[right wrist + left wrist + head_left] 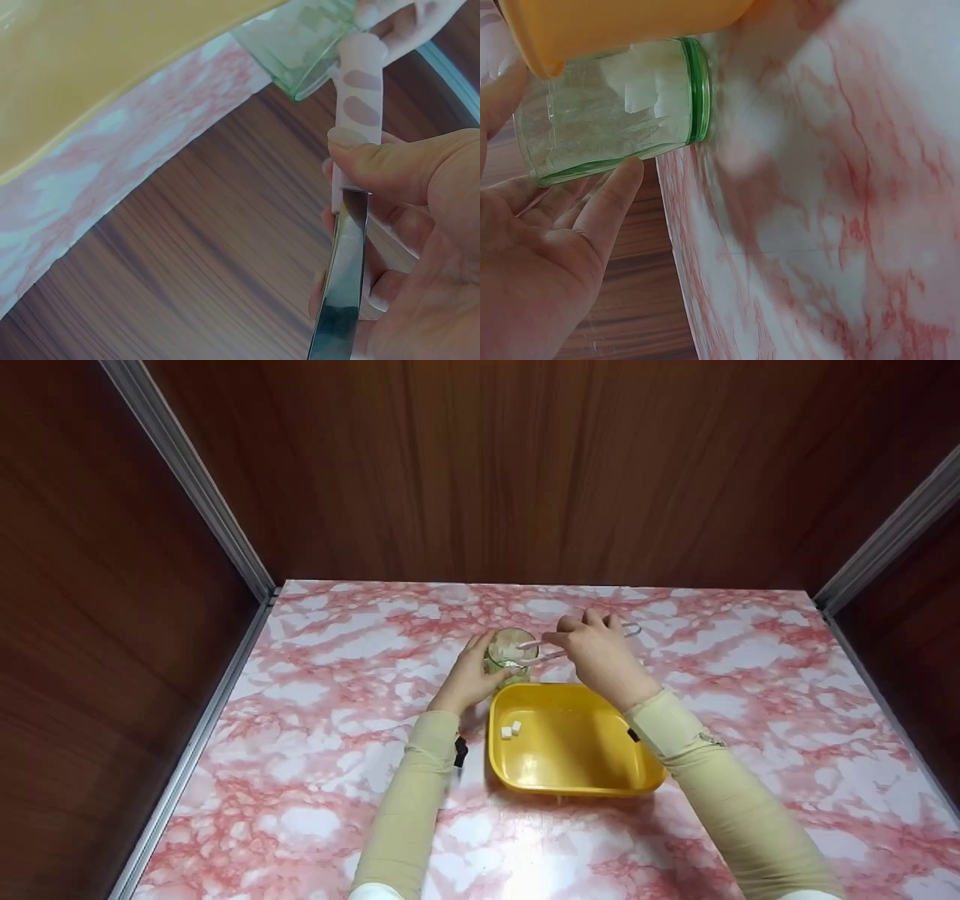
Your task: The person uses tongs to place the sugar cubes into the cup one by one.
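A clear green-tinted drinking glass (496,667) stands on the table just behind a yellow tray (577,791). My left hand (470,673) holds it, thumb on the near side and fingers along the far side. Pale cube-like pieces (641,90) show through the glass near its bottom. In my right hand (602,656) are metal tongs (346,277) with pink, spotted tips, pinched between thumb and fingers. Those tips reach over the mouth of the glass; whether they grip anything there I cannot tell. Two small white cubes (510,730) lie in the tray's left part.
The table (322,780) has a pink-and-white marbled top. Dark wood-grain panels (480,472) rise at the back and on both sides, with metal rails (195,480) at the corners. The yellow tray sits between my forearms.
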The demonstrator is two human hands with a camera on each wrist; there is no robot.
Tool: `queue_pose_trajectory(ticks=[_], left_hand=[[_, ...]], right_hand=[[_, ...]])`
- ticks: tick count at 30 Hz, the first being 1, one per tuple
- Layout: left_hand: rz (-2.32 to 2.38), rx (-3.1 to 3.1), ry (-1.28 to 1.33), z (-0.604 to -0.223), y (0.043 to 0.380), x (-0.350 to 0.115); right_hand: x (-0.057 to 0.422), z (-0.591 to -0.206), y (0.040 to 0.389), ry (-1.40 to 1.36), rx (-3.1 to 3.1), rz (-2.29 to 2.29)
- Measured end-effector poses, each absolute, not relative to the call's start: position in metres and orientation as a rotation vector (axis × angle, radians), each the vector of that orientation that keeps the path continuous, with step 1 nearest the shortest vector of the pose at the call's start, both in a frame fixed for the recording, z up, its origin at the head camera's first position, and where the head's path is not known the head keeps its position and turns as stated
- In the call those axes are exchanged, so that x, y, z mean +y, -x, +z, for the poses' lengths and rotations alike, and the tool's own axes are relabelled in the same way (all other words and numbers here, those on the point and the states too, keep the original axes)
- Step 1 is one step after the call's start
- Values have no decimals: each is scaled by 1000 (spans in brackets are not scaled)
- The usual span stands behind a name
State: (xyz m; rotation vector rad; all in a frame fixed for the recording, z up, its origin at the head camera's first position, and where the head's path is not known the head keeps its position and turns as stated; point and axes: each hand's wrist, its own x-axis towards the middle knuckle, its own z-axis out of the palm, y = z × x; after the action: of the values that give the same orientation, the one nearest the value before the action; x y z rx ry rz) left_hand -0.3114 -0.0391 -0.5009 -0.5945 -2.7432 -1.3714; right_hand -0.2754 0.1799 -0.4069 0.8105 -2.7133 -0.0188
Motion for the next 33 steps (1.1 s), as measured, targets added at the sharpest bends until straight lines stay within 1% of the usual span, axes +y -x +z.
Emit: queue_pose_trajectory(ticks=[22,33], left_hand=[[-1408,-2737,580,-502,310,-39],[-1403,-2746,573,-500,310,-37]], right_hand=[[189,-405,267,-800,-2759,-25],[192,-405,248,-870,-2689,-66]])
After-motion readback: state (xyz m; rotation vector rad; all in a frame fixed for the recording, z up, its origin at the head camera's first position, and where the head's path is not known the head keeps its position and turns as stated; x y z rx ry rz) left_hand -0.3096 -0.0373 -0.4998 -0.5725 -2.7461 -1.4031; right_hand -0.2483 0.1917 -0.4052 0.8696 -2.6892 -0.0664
